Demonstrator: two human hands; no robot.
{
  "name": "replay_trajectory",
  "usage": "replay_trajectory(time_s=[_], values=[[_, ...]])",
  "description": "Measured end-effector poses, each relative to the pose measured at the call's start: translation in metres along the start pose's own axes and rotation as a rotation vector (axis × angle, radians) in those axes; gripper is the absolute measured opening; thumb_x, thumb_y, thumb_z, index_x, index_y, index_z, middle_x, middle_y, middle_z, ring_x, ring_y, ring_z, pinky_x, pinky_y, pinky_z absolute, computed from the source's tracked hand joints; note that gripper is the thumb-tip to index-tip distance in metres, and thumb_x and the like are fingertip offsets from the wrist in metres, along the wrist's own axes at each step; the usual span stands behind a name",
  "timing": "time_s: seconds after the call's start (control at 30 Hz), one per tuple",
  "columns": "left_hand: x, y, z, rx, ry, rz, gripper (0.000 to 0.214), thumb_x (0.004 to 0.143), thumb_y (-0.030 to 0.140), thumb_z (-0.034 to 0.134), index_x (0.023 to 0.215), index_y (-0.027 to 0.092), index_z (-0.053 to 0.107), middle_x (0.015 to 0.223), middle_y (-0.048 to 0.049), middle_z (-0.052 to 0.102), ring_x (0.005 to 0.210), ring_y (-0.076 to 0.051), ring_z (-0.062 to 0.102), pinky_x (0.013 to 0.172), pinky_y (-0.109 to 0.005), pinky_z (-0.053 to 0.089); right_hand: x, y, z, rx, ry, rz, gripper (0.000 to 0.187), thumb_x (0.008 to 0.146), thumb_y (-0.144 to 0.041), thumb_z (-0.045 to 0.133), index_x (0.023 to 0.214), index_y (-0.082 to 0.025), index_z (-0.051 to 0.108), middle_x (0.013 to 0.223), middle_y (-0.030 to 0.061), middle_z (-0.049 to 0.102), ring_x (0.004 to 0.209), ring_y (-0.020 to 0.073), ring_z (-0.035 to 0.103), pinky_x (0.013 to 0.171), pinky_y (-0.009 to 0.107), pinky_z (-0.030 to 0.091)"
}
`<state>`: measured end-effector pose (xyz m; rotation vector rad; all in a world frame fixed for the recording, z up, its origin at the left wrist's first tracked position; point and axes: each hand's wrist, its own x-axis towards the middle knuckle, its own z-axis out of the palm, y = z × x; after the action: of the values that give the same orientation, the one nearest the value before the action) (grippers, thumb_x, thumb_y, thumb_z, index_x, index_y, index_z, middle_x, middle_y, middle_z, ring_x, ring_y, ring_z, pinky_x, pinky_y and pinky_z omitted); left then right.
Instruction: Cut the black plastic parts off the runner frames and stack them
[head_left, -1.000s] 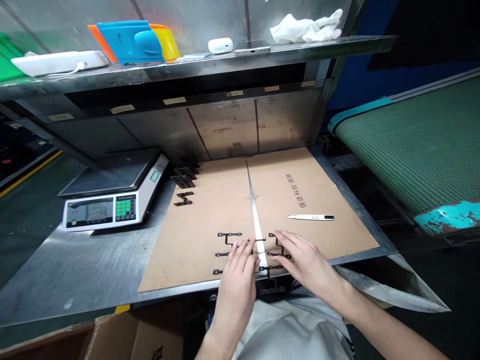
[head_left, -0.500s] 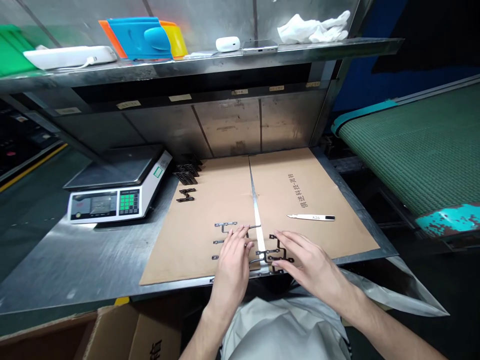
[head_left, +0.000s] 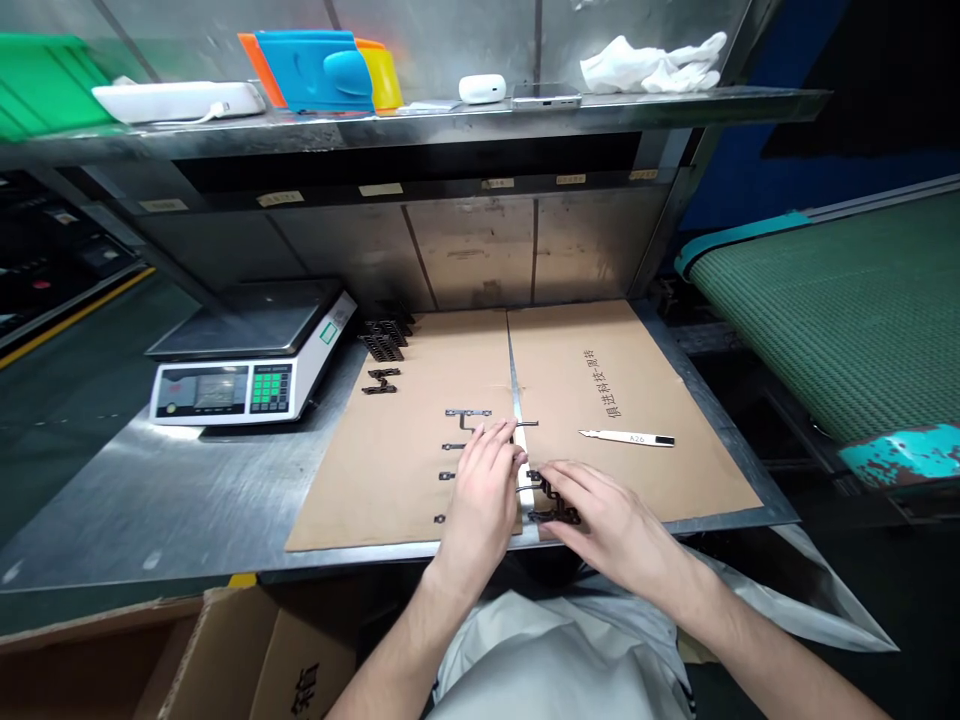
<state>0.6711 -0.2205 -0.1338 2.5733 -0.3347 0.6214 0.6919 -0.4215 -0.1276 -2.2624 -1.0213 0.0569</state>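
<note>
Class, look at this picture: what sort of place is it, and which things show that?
Most likely a factory workstation for sorting or packing. A steel bench holds a weighing scale, thin black parts lie spread on cardboard, and a green conveyor belt runs along the right side.

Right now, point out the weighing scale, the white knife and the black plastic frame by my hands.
weighing scale point(head_left: 251, 345): head view, front part of its steel pan.
white knife point(head_left: 626, 437): head view, middle of its handle.
black plastic frame point(head_left: 469, 412): head view, its farthest crossbar.
</note>
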Motion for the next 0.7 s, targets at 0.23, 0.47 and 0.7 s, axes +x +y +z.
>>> replay_trajectory(time_s=[0.23,0.47,0.7], values=[[-0.002,0.001,0.003,0.032,-0.002,-0.013,0.021,0.105,0.01,0.042,0.102,0.019,0.061,0.139,-0.0139,0.068,0.137,-0.028,0.059,0.118,-0.057,0.047,-0.004,-0.004,-0.001,-0.042,0.018,-0.047,0.064,0.092,-0.013,0.067,0.152,-0.021,0.046,0.143,0.0139,0.064,0.134,0.0307,0.06,0.113,0.051,0.054],[-0.003,0.009,0.0,0.004,-0.031,-0.019,0.021,0.105,0.009,0.042,0.1,0.02,0.059,0.144,-0.0115,0.064,0.14,-0.025,0.056,0.123,-0.054,0.043,-0.005,-0.001,0.004,-0.015,0.002,-0.008,0.066,0.088,-0.009,0.072,0.148,-0.023,0.049,0.14,0.0122,0.066,0.131,0.0304,0.063,0.112,0.049,0.055],[-0.006,0.011,-0.003,-0.004,-0.051,-0.011,0.023,0.101,0.004,0.043,0.104,0.019,0.06,0.147,-0.0121,0.063,0.142,-0.026,0.054,0.123,-0.056,0.042,-0.003,-0.002,-0.001,0.0,-0.048,0.024,0.062,0.088,-0.01,0.075,0.144,-0.024,0.051,0.136,0.0109,0.067,0.125,0.0294,0.065,0.109,0.049,0.057]])
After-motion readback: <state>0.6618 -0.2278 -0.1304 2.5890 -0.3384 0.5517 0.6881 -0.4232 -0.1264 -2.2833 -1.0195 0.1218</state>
